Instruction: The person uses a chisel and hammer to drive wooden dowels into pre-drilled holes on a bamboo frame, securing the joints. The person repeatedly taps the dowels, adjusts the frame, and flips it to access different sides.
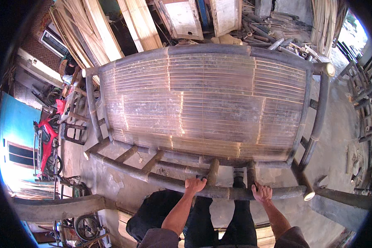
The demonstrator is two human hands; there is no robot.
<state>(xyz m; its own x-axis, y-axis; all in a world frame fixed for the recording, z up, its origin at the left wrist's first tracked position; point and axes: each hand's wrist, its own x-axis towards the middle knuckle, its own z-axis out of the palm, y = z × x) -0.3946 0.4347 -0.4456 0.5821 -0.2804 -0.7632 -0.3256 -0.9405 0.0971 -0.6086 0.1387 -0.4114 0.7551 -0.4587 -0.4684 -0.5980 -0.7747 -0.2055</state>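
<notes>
A large dark bamboo bench [219, 111] with a slatted seat fills the middle of the view. Its near side has a thick round bamboo rail [161, 180], joined to the frame by short bamboo posts [153, 160]. My left hand [195, 184] is closed around this rail just left of one post; a small dark bit shows by its fingers, too small to name. Further right, my right hand [262, 192] grips the same rail beside another post, its thumb pointing up. The undersides of both grips are hidden.
Bamboo strips [87, 33] lean at the far left, and a pile of cut bamboo pieces [273, 33] lies at the back right. A red bicycle-like vehicle [48, 144] stands at the left. Bamboo frames [366, 111] line the right side. A concrete ledge [58, 208] is at lower left.
</notes>
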